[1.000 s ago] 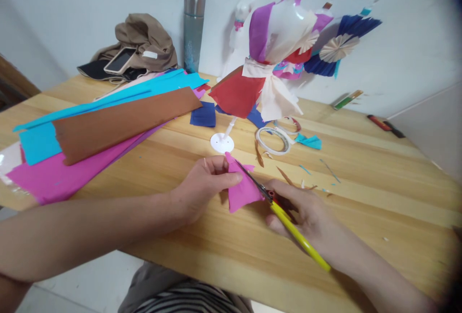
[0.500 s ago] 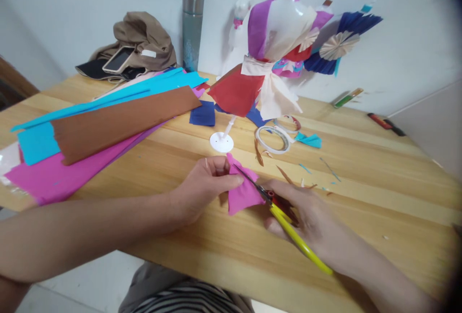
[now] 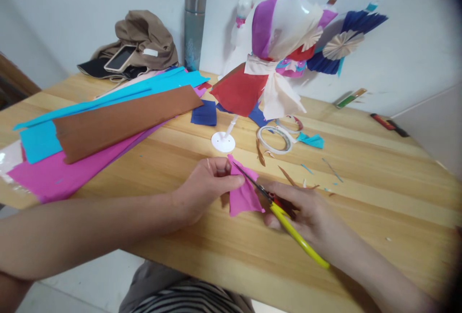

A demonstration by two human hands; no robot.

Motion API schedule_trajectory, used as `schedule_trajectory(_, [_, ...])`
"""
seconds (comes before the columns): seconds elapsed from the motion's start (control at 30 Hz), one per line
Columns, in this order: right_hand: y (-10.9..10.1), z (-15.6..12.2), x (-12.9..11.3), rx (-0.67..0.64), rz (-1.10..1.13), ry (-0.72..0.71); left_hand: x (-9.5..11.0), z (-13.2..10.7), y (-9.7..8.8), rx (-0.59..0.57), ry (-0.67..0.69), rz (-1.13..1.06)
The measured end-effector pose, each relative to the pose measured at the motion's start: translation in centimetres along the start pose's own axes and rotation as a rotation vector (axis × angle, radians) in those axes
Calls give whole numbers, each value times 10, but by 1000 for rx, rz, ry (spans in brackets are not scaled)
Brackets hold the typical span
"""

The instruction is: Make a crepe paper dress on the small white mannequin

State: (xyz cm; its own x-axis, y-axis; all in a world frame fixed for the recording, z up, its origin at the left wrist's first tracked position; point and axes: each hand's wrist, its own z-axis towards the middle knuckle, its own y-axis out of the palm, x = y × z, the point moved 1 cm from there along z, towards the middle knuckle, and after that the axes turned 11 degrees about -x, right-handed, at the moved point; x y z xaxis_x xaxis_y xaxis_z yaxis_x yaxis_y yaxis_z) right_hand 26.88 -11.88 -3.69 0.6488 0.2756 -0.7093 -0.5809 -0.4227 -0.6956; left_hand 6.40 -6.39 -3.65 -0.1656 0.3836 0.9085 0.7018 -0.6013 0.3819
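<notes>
Toward the worktop's point(image 3: 378, 173) front edge, pink material point(image 3: 242, 199) is pinched by the left hand point(image 3: 202, 188). Scissors point(image 3: 299, 235) are gripped by the right hand point(image 3: 310, 209).

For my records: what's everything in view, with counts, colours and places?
Table: 1, light wood, across view
Paper piece: 1, pink, front centre
Scissors: 1, yellow handle, across paper piece
Dress form: 1, white with coloured paper, upper centre
Smaller figures: count unclear, mixed colours, behind dress form
Rosettes: 2 clear, cream, upper right
Paper sheets: uncounted stack, blue, brown, pink, purple, left
Paper square: 1, navy, centre
Tape roll: 1 clear, white, right of centre
Folded paper: 1, teal, right
Scraps: several, blue and brown, right
Flask: 1, grey and silver, back
Cloth bundle: 1, brown, back left
Phone: 1, dark screen, back left
Slim objects: about 2, green, red and black, back right
Left hand: 1, holding paper piece
Right hand: 1, holding scissors
</notes>
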Motion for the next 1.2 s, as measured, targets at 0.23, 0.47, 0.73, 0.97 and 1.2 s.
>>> schedule_trajectory(0.23, [-2,-1,3,-46,59,43,-2,0,-1,-14,6,-1])
schedule_trajectory(0.47, [-4,0,5,-86,311,89,1,0,-1,-18,0,-15])
schedule_trajectory(0.73, [-6,0,8,-104,352,51,2,-1,-3,-32,-33,-70])
schedule_trajectory(0.97, [-10,-4,-1,-126,329,81,3,-1,-2,29,-74,-38])
schedule_trajectory(1.2, [-12,-4,-3,-155,312,69,7,-2,2,7,-64,-16])
